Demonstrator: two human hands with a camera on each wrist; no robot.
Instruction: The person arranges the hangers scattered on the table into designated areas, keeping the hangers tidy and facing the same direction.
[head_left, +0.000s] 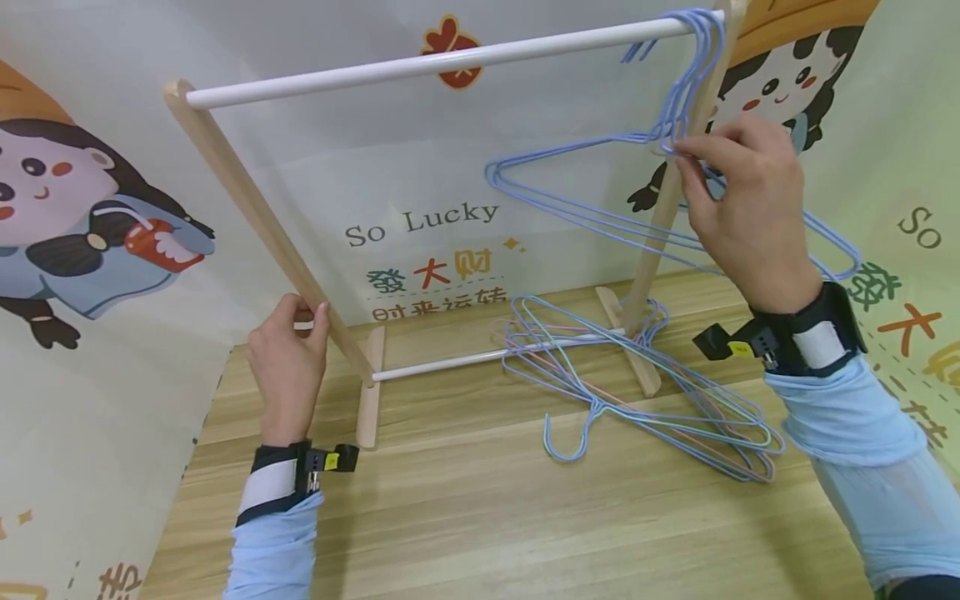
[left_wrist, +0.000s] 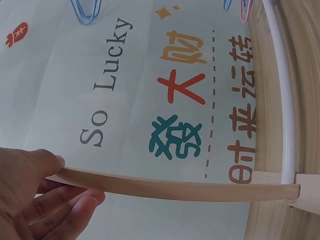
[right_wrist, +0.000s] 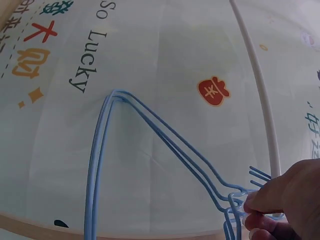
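A small garment rack with wooden posts and a white top rail [head_left: 450, 61] stands on the table. Several blue wire hangers [head_left: 696, 71] hang from the rail's right end, bunched against the right post. My right hand [head_left: 753, 208] pinches them at the necks, just below the hooks; the right wrist view shows thumb and fingertips on the twisted wire [right_wrist: 235, 200]. Low on the rack's left post [head_left: 247, 192], my left hand [head_left: 288, 362] holds the wood. Thumb and fingers lie on either side of that post [left_wrist: 175, 189] in the left wrist view.
A tangled pile of blue, green and pink hangers [head_left: 596, 406] lies on the wooden table [head_left: 480, 525], partly over the lower white bar [head_left: 435, 367]. One hook points toward the front. Printed sheets [head_left: 420, 167] form the walls behind and at both sides.
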